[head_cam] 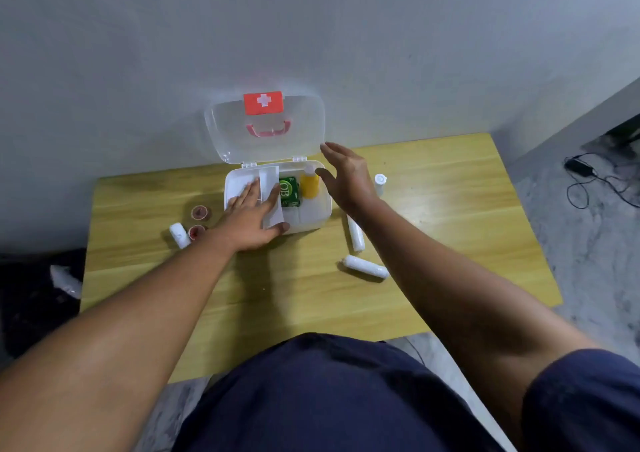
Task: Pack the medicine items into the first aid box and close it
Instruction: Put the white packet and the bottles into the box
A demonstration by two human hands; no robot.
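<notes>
A bandage roll [365, 267] lay on the near desk [277, 295]. Beyond it, the left hand [254, 214] pressed flat, fingers straight, on a white packet [273, 209] inside the open first aid box [322, 209]. The right hand [346, 178] hovered spread and empty over its right rim.

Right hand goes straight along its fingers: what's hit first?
Likely the open lid: the right hand points up-left at its right edge, fingertips close by in the picture. Depth is unclear, so it may pass in front.
</notes>
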